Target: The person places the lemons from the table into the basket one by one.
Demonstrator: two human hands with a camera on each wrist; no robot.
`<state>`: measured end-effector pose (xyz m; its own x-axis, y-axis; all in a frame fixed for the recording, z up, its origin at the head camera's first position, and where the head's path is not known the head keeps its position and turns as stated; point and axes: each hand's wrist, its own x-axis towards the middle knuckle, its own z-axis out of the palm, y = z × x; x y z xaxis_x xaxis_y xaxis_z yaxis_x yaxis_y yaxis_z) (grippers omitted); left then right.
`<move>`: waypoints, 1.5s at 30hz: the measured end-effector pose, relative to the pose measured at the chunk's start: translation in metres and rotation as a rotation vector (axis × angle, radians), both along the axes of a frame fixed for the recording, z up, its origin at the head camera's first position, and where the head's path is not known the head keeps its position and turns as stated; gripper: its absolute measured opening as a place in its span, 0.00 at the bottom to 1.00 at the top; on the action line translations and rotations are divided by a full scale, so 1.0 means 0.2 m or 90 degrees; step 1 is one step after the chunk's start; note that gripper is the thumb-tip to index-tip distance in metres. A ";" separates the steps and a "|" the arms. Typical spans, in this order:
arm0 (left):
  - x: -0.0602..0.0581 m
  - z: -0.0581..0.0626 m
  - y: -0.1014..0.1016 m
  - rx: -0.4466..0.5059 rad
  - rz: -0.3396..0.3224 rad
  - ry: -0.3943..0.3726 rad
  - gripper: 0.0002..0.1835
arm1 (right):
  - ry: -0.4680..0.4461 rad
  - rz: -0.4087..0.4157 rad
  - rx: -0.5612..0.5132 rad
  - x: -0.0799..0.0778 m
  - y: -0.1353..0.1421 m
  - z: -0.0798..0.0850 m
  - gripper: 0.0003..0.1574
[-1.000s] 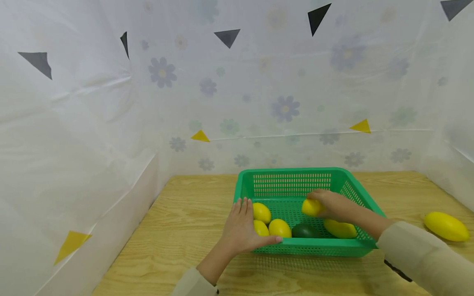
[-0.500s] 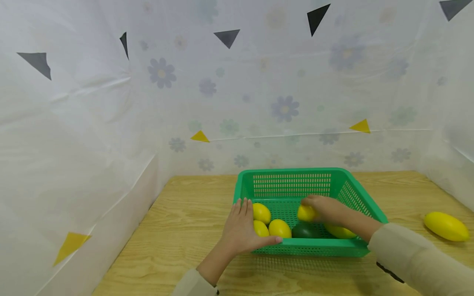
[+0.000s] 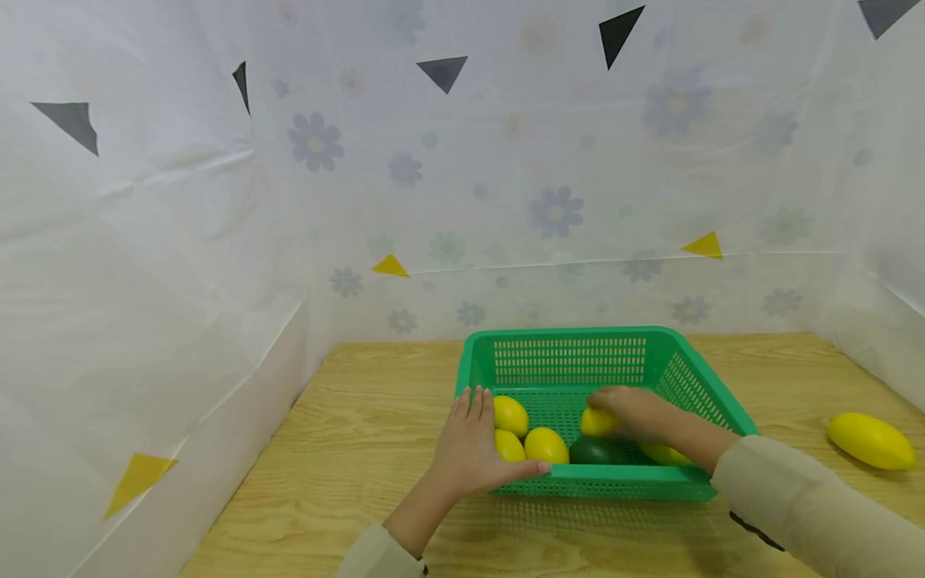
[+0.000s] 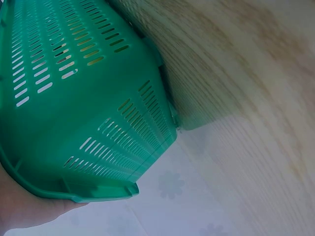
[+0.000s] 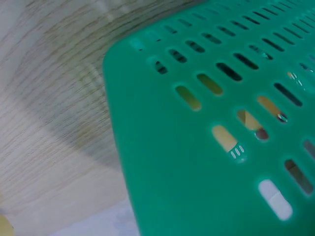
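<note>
In the head view, my left hand [image 3: 470, 449] rests with straight fingers over the left corner of a green plastic basket [image 3: 607, 474], its thumb along the front rim. Beside it inside lie several lemons [image 3: 547, 445]. My right hand [image 3: 639, 413] reaches down into the basket and grips a yellow lemon [image 3: 596, 422] low over a dark green avocado-shaped fruit [image 3: 596, 451]. Partly hidden beneath the right wrist is a long yellow fruit [image 3: 661, 454]. The right wrist view shows the basket's slotted wall [image 5: 162, 147], with the hand hidden behind it.
A long yellow fruit [image 3: 870, 441] lies on the wooden table [image 3: 376, 417] to the right of the basket. White flowered sheeting [image 3: 506, 160] encloses the table at the back and sides.
My right hand has moved slightly left and down with the lemon, lowering it towards the dark green fruit. My left hand and the basket have stayed put.
</note>
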<state>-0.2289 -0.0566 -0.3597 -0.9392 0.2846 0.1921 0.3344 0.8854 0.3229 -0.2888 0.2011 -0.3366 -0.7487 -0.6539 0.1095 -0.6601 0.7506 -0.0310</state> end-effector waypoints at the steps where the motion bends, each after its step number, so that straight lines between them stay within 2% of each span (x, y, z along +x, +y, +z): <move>1: 0.00 0.00 0.00 0.000 0.000 -0.001 0.62 | 0.000 0.002 0.001 0.00 0.00 0.00 0.21; 5: 0.00 0.00 0.00 0.002 0.000 -0.005 0.62 | 0.010 0.005 0.003 0.00 0.00 0.02 0.19; 12: 0.00 0.00 0.00 -0.002 -0.002 -0.003 0.61 | 0.005 -0.001 -0.003 0.01 0.03 0.03 0.22; 18: 0.00 0.01 0.01 -0.012 -0.003 -0.008 0.61 | 0.011 -0.014 -0.042 0.01 0.10 0.03 0.20; 24: 0.00 0.01 0.01 -0.022 -0.005 0.002 0.61 | 0.065 -0.027 -0.086 0.02 0.17 0.07 0.21; 32: 0.00 0.01 0.00 -0.028 -0.004 0.015 0.62 | 0.171 -0.043 -0.110 0.01 0.25 0.09 0.25; 41: 0.01 0.01 0.00 -0.021 -0.003 0.012 0.62 | 0.181 -0.053 -0.146 0.02 0.31 0.08 0.30; 45: 0.01 0.01 0.00 -0.019 -0.001 0.014 0.62 | 0.218 -0.049 -0.156 0.03 0.33 0.06 0.31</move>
